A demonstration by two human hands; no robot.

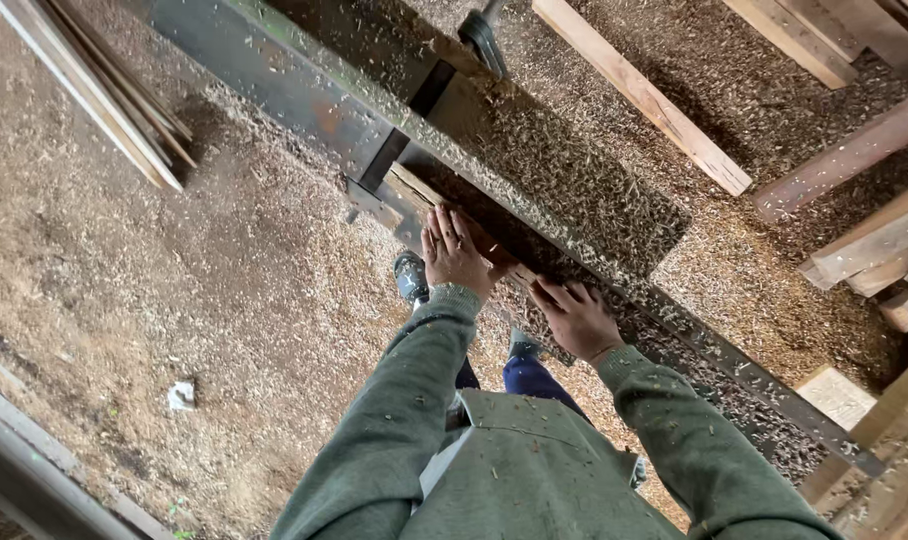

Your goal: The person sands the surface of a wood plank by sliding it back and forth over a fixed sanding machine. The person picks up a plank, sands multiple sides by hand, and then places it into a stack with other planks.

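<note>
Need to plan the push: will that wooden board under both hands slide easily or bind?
The wooden board looks stiff, so it should not flex. Sawdust on the metal rail may let it slide. It looks long and narrow, so it may twist if pushed unevenly.

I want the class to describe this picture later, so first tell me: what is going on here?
A person in a green sweater stands on a sawdust-covered floor and presses both hands on a narrow wooden board lying along a long metal machine frame. The left hand lies flat on the board, and the right hand rests further along it. Loose planks lie around, and wood shavings cover the frame.
</note>
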